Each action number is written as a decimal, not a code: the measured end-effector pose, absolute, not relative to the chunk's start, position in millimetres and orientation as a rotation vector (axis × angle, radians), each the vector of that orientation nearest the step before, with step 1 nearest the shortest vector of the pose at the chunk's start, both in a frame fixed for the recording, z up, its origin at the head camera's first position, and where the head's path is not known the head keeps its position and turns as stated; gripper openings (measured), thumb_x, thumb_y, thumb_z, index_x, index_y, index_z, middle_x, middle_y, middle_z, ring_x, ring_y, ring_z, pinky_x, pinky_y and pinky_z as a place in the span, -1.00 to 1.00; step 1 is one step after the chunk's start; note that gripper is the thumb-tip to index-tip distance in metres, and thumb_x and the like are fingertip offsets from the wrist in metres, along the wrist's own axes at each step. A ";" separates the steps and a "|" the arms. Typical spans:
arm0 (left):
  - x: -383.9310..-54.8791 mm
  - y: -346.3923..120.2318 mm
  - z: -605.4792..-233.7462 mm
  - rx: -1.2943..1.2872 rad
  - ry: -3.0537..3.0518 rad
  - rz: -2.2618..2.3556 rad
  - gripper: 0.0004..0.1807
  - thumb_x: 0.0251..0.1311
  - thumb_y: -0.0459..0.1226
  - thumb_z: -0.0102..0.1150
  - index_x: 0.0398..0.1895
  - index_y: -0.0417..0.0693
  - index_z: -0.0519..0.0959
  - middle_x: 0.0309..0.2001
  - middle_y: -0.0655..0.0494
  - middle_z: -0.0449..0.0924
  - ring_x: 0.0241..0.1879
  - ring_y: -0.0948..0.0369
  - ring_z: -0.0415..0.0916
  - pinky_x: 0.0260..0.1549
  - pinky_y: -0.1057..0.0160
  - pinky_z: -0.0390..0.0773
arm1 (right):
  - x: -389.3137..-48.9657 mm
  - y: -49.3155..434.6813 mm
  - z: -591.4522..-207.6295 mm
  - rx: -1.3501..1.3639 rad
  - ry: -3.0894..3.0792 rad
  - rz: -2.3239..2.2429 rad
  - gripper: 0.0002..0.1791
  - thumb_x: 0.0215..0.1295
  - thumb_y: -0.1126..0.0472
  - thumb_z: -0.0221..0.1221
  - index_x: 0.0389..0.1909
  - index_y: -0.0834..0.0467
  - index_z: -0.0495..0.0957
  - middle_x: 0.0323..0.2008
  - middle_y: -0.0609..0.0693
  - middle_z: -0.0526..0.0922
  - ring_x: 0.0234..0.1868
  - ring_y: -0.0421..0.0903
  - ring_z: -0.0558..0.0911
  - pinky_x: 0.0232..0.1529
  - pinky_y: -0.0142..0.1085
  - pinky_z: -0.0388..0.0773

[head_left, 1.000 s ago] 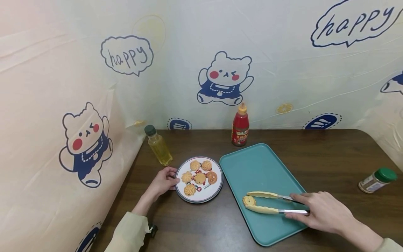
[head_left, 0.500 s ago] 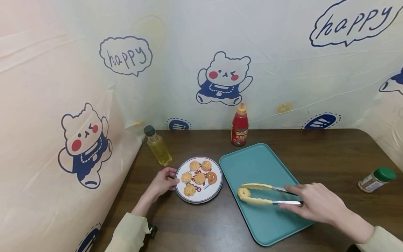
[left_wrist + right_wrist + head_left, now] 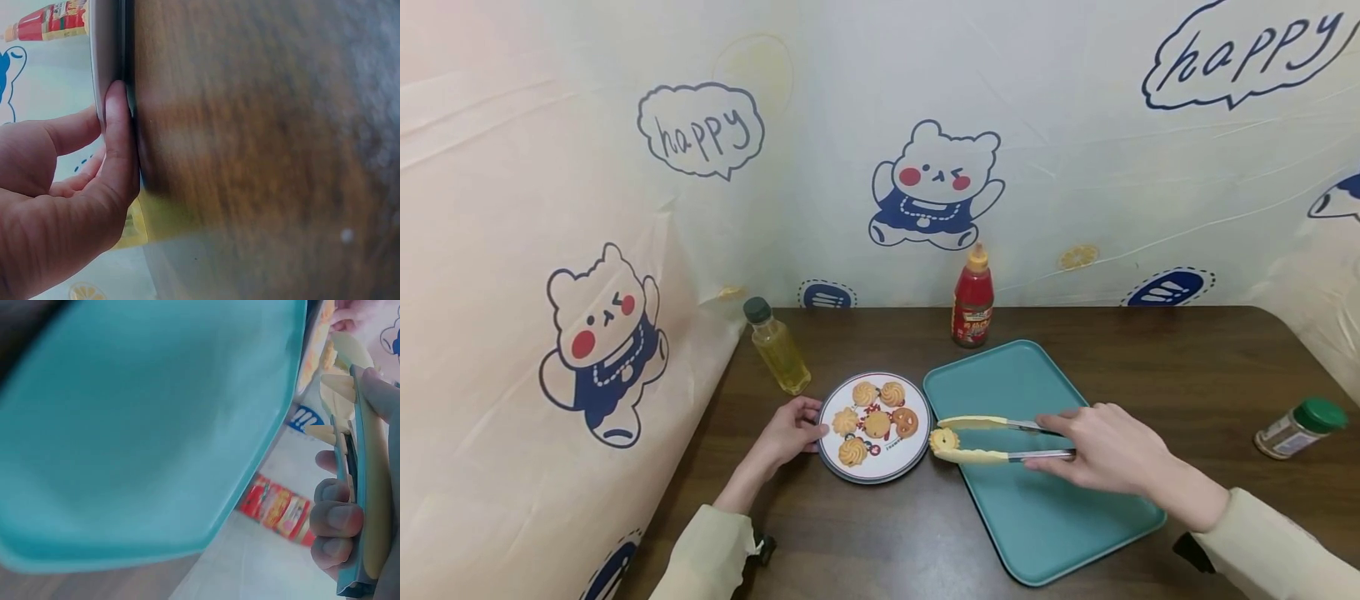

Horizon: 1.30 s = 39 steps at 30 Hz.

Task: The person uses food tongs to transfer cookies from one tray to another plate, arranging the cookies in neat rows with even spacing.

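My left hand [image 3: 788,433] pinches the left rim of a round white plate [image 3: 891,460] with a dark edge, thumb on top and fingers below, as the left wrist view shows [image 3: 107,56]. Several cookies [image 3: 852,452] lie on this plate. In my right hand [image 3: 1105,446] is a pair of tongs [image 3: 992,457] with cream tips and metal arms, the fingers wrapped round the handles. Between the tong tips sits one swirled cookie [image 3: 945,440], close to the plate's right rim and over the left edge of the teal tray [image 3: 1045,525].
An oil bottle [image 3: 781,354] with a dark cap stands behind my left hand. Behind the tray is a red sauce bottle [image 3: 973,304]. A green-lidded jar [image 3: 1292,433] lies tilted at the far right of the wooden table [image 3: 865,542]. A printed curtain hangs behind.
My right hand has carried the tongs and the cookie leftward and slightly away from me, from over the tray to beside the plate. My left hand and the plate have stayed put.
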<state>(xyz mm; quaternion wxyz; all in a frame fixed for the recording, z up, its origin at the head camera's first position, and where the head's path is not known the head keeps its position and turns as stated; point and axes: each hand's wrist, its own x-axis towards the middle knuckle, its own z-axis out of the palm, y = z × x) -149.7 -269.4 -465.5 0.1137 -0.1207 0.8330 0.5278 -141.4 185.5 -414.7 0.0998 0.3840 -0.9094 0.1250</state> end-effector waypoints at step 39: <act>-149.8 -269.5 -464.8 -0.347 2.451 1.534 -0.56 0.27 -0.44 0.26 0.18 -0.30 0.42 -0.07 -0.15 0.48 -0.26 0.10 0.51 -0.34 0.16 0.70 | -165.3 95.5 -414.6 1.293 -2.914 0.308 -0.39 0.16 -0.43 0.22 -0.25 0.06 0.71 -0.80 -0.28 0.29 -0.79 -0.33 0.24 -0.79 -0.39 0.12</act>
